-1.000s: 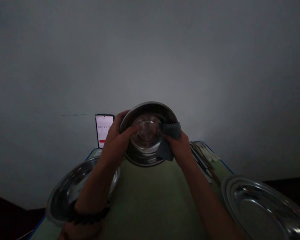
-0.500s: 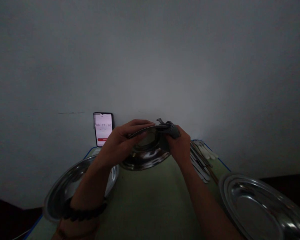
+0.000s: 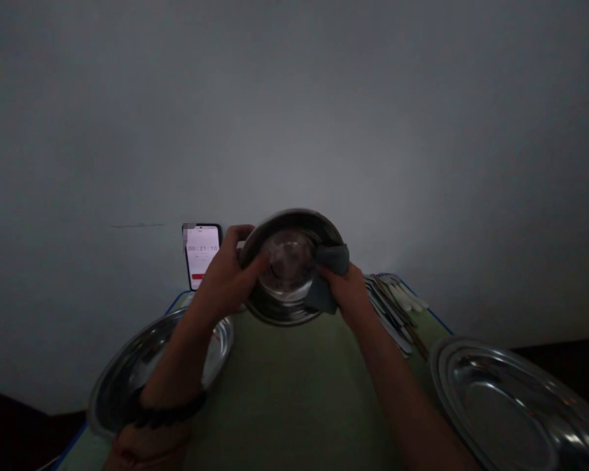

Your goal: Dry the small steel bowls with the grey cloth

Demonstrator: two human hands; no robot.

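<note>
On my feed, the left hand [image 3: 228, 278], left of the frame's centre, was curled around the rim of a metal bowl [image 3: 287, 311], thumb inside and fingers behind. The right hand [image 3: 348, 288], just right of centre, was closed on a grey cloth [image 3: 332, 258], which I saw pressed against the bowl's right side, partly inside the rim. The bowl was held up at mid-frame, its mouth tipped toward my camera; being round, it gave me no long axis to read.

Beneath it, a strip of green bench [image 3: 294, 392] ran to the bottom of the frame between my two forearms. A large metal basin [image 3: 120, 392] sat at lower left, partly behind the left forearm, and a metal platter [image 3: 444, 369] at lower right ran off the frame. Cutlery [image 3: 392, 317] lay just beyond the right wrist, near the bench's blue right edge. A phone [image 3: 202, 255] stood upright left of the left hand, at the bench's far edge. Above, grey wall [image 3: 294, 118] filled the upper frame.
</note>
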